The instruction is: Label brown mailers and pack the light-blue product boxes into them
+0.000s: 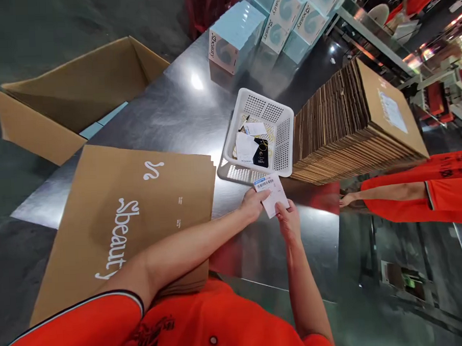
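Left hand (253, 204): thumb and fingers clamped on the left edge of a white rectangular barcoded paper slip (277, 194);
Right hand (288, 220): thumb and fingers pinching its lower end;
Slip: above a shiny grey metal table (174, 104), just beside a white perforated plastic basket (268, 99);
Basket: holds white papers (247, 149), a black printed card (261, 154);
Cardboard: flat brown printed sheets (186, 195) left, a folded brown stack (329, 133) right

From my remote seat, I saw a shiny metal table (167, 112) carrying flattened brown cartons (189, 190), a white perforated basket (285, 140), a thick stack of folded cardboard (332, 125), and light-blue boxes (240, 30).
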The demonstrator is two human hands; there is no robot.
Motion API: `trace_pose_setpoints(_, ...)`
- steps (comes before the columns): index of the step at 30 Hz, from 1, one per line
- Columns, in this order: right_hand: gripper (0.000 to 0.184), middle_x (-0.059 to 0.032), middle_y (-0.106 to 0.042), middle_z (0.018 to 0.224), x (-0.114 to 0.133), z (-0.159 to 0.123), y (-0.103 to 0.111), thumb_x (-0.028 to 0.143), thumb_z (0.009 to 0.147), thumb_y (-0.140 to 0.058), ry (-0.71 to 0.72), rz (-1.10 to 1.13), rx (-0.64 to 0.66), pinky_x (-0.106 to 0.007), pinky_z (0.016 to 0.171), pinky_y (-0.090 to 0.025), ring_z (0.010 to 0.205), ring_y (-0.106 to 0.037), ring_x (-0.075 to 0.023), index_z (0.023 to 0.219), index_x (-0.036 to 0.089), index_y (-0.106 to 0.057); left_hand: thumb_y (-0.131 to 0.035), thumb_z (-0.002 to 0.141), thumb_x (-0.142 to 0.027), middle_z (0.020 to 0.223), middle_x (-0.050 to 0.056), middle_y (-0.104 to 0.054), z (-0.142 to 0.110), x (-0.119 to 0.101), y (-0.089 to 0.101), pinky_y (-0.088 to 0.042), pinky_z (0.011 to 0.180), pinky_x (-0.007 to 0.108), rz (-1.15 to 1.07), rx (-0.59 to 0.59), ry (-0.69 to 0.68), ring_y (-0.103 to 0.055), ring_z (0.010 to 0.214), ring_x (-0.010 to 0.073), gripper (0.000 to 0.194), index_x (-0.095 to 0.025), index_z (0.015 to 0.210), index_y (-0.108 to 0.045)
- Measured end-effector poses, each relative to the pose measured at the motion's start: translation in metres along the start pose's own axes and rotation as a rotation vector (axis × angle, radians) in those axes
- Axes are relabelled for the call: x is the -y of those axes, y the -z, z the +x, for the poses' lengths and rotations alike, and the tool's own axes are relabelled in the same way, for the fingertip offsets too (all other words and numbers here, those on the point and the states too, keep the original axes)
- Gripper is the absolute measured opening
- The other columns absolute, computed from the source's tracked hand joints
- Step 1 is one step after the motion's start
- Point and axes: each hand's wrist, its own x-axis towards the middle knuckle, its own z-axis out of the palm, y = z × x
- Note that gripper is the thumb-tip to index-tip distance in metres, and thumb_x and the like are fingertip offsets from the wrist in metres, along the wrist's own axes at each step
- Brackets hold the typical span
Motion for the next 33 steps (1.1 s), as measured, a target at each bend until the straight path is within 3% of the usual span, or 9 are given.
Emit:
trace_pose_setpoints(5, 0.041, 0.0051, -0.058, 0.073, 0.022, -0.012, 0.042, 0.045, 0.066, -0.076, 0.250, -0.083, -0.165, -0.023, 0.057, -0.040, 0.061, -0.048, -0.0099, 0.091, 0.020, -0.056, -0.082, 0.070, -0.035, 0.081, 0.008, -0.075, -0.007, -0.010, -0.001, -0.058, 0.076, 0.038, 0.201, 0.340, 0.223, -0.070, 0.075, 0.0223, 0.032, -0.015, 0.091, -0.069)
trace_pose_setpoints(8, 0.033, 0.0047, -0.056, 0.072, 0.050, -0.042, 0.073, 0.046, 0.072, -0.072, 0.357, -0.263, -0.082, -0.024, 0.059, -0.039, 0.063, -0.047, -0.0115, 0.090, 0.021, -0.059, -0.070, 0.078, -0.060, 0.083, 0.013, -0.076, -0.018, -0.020, -0.005, -0.059, 0.071, 0.042, 0.406, 0.536, 0.380, -0.072, 0.073, 0.0266, 0.051, -0.013, 0.098, -0.069)
trace_pose_setpoints(12, 0.027, 0.0048, -0.053, 0.066, 0.078, -0.090, 0.093, 0.044, 0.077, -0.069, 0.373, -0.449, -0.014, -0.025, 0.054, -0.035, 0.060, -0.044, -0.0126, 0.091, 0.022, -0.064, -0.074, 0.079, -0.043, 0.084, 0.017, -0.076, -0.050, -0.020, -0.015, -0.059, 0.070, 0.042, 0.690, 0.686, 0.526, -0.073, 0.072, 0.0287, 0.037, -0.013, 0.101, -0.070)
trace_pose_setpoints(16, 0.029, 0.0040, -0.056, 0.068, 0.079, -0.124, 0.091, 0.049, 0.075, -0.070, 0.448, -0.330, -0.222, -0.024, 0.057, -0.039, 0.062, -0.047, -0.0127, 0.080, 0.022, -0.060, -0.080, 0.069, -0.022, 0.088, 0.015, -0.076, -0.089, -0.009, -0.024, -0.059, 0.063, 0.038, 0.696, 0.750, 0.272, -0.074, 0.070, 0.0275, 0.035, -0.014, 0.100, -0.067)
trace_pose_setpoints(18, 0.035, 0.0037, -0.056, 0.066, 0.074, -0.142, 0.085, 0.054, 0.073, -0.070, 0.410, -0.219, -0.251, -0.025, 0.054, -0.042, 0.060, -0.048, -0.0128, 0.074, 0.022, -0.058, -0.077, 0.067, -0.019, 0.079, 0.011, -0.075, -0.105, -0.009, -0.027, -0.055, 0.053, 0.030, 0.727, 0.709, 0.091, -0.071, 0.061, 0.0231, 0.030, -0.014, 0.094, -0.065)
trace_pose_setpoints(20, 0.040, 0.0015, -0.059, 0.068, 0.070, -0.161, 0.076, 0.060, 0.074, -0.068, 0.358, -0.150, -0.167, -0.027, 0.055, -0.047, 0.061, -0.052, -0.0143, 0.075, 0.021, -0.060, -0.071, 0.068, -0.017, 0.066, 0.006, -0.070, -0.122, -0.017, -0.028, -0.045, 0.041, 0.022, 0.817, 0.655, -0.081, -0.064, 0.047, 0.0168, 0.020, -0.015, 0.086, -0.064)
trace_pose_setpoints(24, 0.043, 0.0001, -0.063, 0.078, 0.066, -0.202, 0.043, 0.062, 0.075, -0.069, 0.393, -0.136, -0.057, -0.026, 0.056, -0.047, 0.067, -0.054, -0.0146, 0.086, 0.021, -0.065, -0.063, 0.064, -0.009, 0.051, -0.001, -0.061, -0.162, -0.050, -0.014, -0.030, 0.033, 0.019, 1.026, 0.635, -0.306, -0.050, 0.034, 0.0110, 0.017, -0.015, 0.080, -0.066)
trace_pose_setpoints(29, 0.044, 0.0056, -0.047, 0.058, 0.058, -0.244, -0.021, 0.059, 0.074, -0.071, 0.456, -0.139, -0.036, -0.024, 0.051, -0.033, 0.054, -0.039, -0.0099, 0.063, 0.020, -0.052, -0.073, 0.062, -0.014, 0.067, 0.002, -0.070, -0.214, -0.089, 0.036, -0.044, 0.045, 0.019, 0.849, 0.588, -0.349, -0.061, 0.051, 0.0124, 0.025, -0.015, 0.086, -0.073)
trace_pose_setpoints(33, 0.043, 0.0045, -0.051, 0.060, 0.036, -0.268, -0.074, 0.062, 0.075, -0.066, 0.421, -0.034, -0.077, -0.024, 0.051, -0.033, 0.055, -0.040, -0.0111, 0.068, 0.020, -0.058, -0.083, 0.065, -0.030, 0.089, 0.009, -0.077, -0.249, -0.102, 0.083, -0.057, 0.065, 0.029, 0.508, 0.509, -0.193, -0.071, 0.072, 0.0208, 0.036, -0.013, 0.096, -0.073)
